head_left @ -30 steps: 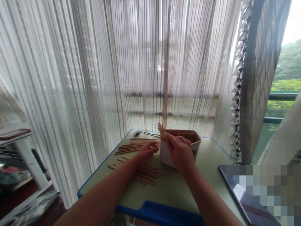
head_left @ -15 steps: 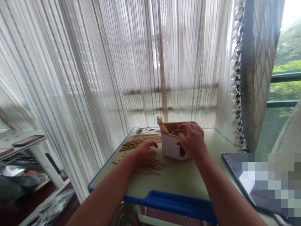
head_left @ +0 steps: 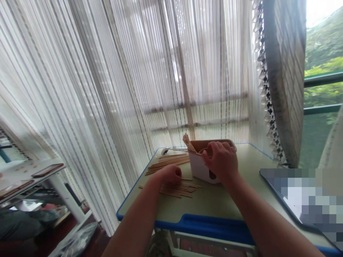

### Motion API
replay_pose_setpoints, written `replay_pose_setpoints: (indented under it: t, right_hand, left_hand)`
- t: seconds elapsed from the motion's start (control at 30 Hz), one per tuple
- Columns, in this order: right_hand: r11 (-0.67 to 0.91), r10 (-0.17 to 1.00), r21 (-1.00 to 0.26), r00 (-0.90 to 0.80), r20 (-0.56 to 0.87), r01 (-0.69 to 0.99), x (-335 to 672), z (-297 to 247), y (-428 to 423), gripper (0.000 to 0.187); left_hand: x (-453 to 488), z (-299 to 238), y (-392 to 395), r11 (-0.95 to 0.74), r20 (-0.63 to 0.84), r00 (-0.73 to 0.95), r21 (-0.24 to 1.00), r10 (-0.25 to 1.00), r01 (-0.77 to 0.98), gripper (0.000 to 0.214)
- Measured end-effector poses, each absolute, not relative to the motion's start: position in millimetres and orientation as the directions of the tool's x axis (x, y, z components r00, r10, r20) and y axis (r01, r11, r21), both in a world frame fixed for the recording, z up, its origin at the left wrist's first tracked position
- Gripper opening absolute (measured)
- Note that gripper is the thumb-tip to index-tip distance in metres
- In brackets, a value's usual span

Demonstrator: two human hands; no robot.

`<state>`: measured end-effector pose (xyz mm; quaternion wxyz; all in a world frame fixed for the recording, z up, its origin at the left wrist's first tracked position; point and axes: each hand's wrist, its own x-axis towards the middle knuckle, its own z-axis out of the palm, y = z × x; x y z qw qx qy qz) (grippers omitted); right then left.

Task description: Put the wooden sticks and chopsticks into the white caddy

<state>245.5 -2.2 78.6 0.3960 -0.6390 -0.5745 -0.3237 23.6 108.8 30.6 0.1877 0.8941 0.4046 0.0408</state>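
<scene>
Here — left hand (head_left: 171, 174) by two stick piles (head_left: 182, 190), right (head_left: 224, 160) on one box (head_left: 198, 169).

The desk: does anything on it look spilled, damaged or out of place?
I see nothing spilled or damaged. The loose sticks by the left hand look slightly untidy, their ends uneven; those in the white box lean sideways.

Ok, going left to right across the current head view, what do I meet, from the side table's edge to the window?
Brown-rimmed flat item → left hand → leaning stick bundle → right hand → gray curtain → green railing. I left out the box, which the right hand overlaps.
</scene>
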Motion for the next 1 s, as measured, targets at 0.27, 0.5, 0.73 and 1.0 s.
replay_pose_setpoints:
  t: [0.27,0.5,0.73,1.0]
  right_hand:
    - [0.123,0.391,-0.113,0.056,0.919,0.986,238.6,73.4,-1.7,0.026]
    - [0.439,0.278,0.036,-0.174,0.945,0.898,243.2,73.9,-1.9,0.008]
    - [0.488,0.349,0.144,-0.344,0.872,0.861,236.2,73.8,-7.1,0.017]
    - [0.492,0.357,0.198,-0.404,0.842,0.848,234.2,74.2,-4.0,0.014]
  left_hand:
    - [27.3,29.3,110.4,-0.703,0.001,0.778,0.428,0.629,0.568,0.021]
    - [29.9,39.3,100.7,-0.766,0.191,0.818,0.513,0.542,0.388,0.021]
    - [34.3,49.1,92.9,-0.508,0.269,0.692,0.846,0.670,0.163,0.027]
    - [34.9,48.1,93.4,-0.433,0.285,0.613,0.895,0.737,0.104,0.033]
